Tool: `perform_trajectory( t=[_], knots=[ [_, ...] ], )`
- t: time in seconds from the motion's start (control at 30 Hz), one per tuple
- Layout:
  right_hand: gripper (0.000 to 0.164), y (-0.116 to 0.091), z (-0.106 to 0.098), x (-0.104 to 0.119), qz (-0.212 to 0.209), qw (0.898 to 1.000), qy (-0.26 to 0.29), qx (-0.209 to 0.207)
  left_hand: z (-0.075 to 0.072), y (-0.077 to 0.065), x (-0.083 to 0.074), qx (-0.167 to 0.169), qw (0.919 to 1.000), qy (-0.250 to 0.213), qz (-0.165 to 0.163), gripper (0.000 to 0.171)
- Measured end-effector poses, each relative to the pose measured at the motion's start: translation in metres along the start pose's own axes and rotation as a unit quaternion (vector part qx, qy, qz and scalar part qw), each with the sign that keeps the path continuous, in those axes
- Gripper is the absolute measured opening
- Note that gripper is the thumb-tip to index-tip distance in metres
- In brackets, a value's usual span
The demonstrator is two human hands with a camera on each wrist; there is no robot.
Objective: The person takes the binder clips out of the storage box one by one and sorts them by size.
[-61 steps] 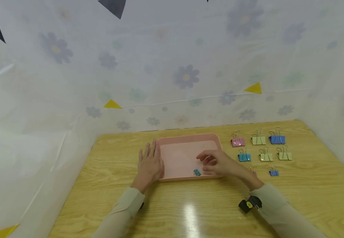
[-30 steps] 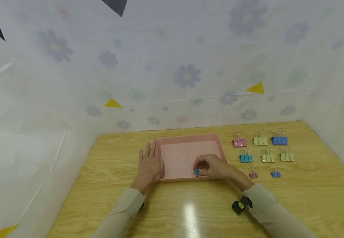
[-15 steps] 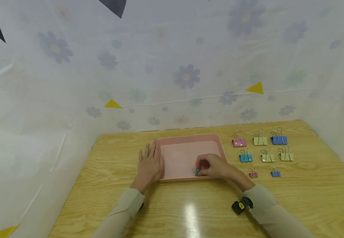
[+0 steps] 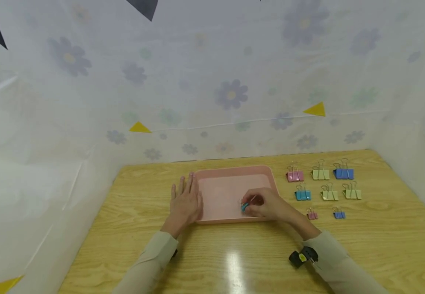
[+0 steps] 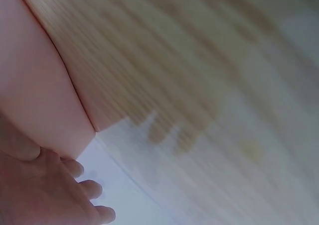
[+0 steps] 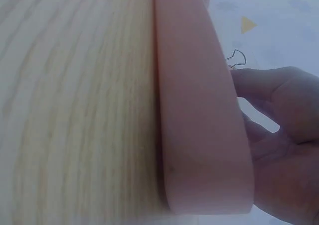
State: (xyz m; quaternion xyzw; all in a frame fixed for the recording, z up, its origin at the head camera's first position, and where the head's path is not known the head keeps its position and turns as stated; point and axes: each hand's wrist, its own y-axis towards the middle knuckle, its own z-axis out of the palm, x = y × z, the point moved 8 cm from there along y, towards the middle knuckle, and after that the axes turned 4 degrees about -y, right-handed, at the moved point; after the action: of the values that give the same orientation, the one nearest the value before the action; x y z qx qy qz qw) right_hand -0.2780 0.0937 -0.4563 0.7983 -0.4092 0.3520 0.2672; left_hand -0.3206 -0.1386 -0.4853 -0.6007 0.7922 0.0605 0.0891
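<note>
A small teal binder clip (image 4: 244, 207) is pinched between the thumb and fingers of my right hand (image 4: 265, 203), low over the front right part of the pink tray (image 4: 212, 222). In the right wrist view only the clip's wire handle (image 6: 238, 58) shows above the tray wall (image 6: 199, 110); the hand (image 6: 289, 120) is partly behind that wall. My left hand (image 4: 185, 204) rests along the tray's left side with straight fingers. The left wrist view has this hand (image 5: 45, 190) against the pink wall (image 5: 40, 85).
Right of the tray, binder clips stand in rows on the wooden table (image 4: 205, 253): a large pink clip (image 4: 295, 176), a large blue clip (image 4: 343, 173), a teal clip (image 4: 303, 195), a small pink clip (image 4: 312, 214), a small blue clip (image 4: 339, 214) and several pale green ones.
My right hand came down to the small teal clip lying in the tray, took it between thumb and fingers and has raised it slightly. The left hand stays in place.
</note>
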Motion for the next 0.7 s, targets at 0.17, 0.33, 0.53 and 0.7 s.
perform_trajectory(
  t=[0.17, 0.33, 0.53, 0.7],
  knots=[
    [0.009, -0.007, -0.007, 0.006, -0.007, 1.000, 0.010, -0.013, -0.001, -0.001, 0.003, -0.004, 1.0000, 0.003, -0.001, 0.063],
    [0.008, -0.019, -0.016, 0.008, -0.006, 0.999, 0.012, -0.035, 0.000, -0.002, 0.003, -0.004, 1.0000, 0.006, 0.002, 0.063],
    [0.009, -0.034, -0.026, 0.006, 0.004, 0.998, 0.012, -0.056, 0.003, 0.001, 0.002, -0.007, 1.0000, -0.002, 0.002, 0.062],
    [0.011, -0.048, -0.035, 0.009, 0.007, 0.997, 0.019, -0.069, 0.006, 0.004, 0.002, -0.002, 1.0000, -0.007, 0.000, 0.062]
  ],
)
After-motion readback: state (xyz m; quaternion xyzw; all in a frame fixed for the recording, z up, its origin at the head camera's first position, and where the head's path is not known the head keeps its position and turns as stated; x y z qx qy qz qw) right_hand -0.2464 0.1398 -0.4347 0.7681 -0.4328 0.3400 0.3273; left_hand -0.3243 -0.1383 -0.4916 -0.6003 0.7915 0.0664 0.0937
